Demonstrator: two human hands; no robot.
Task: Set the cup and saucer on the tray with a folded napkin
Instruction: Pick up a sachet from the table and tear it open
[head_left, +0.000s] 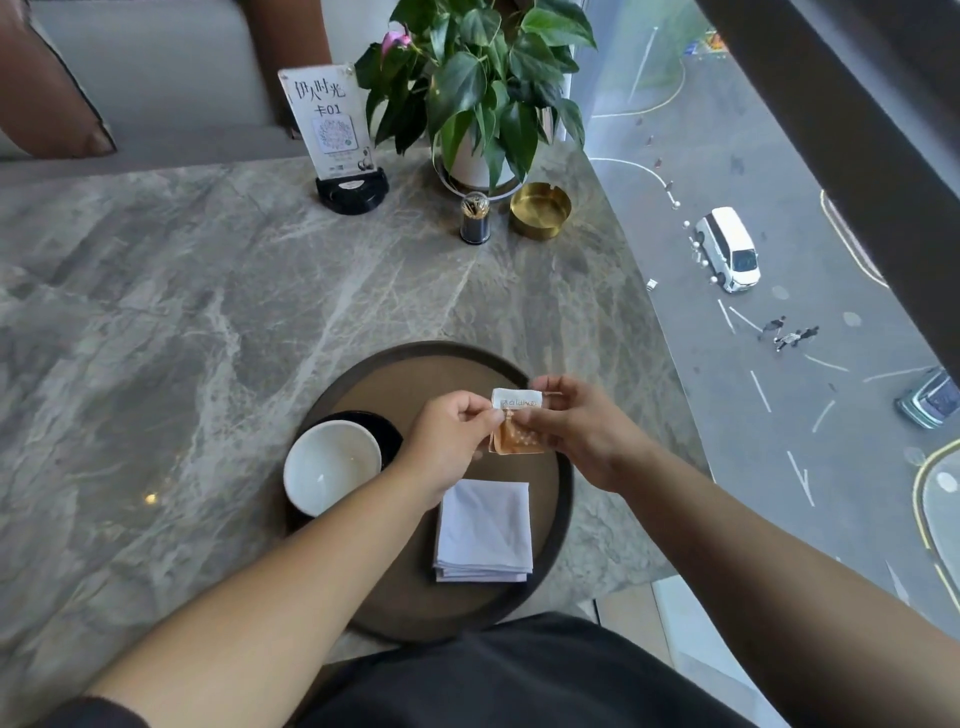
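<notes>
A round brown tray lies at the near edge of the marble table. On its left side stands a white cup on a dark saucer. A folded pale napkin lies on the tray's near right part. Above the tray I hold a small sachet with a white top and brown contents. My left hand pinches its left edge and my right hand pinches its right edge.
At the table's far side stand a card holder with a QR sign, a potted plant, a toothpick jar and a brass ashtray. The table's right edge meets a window above a street.
</notes>
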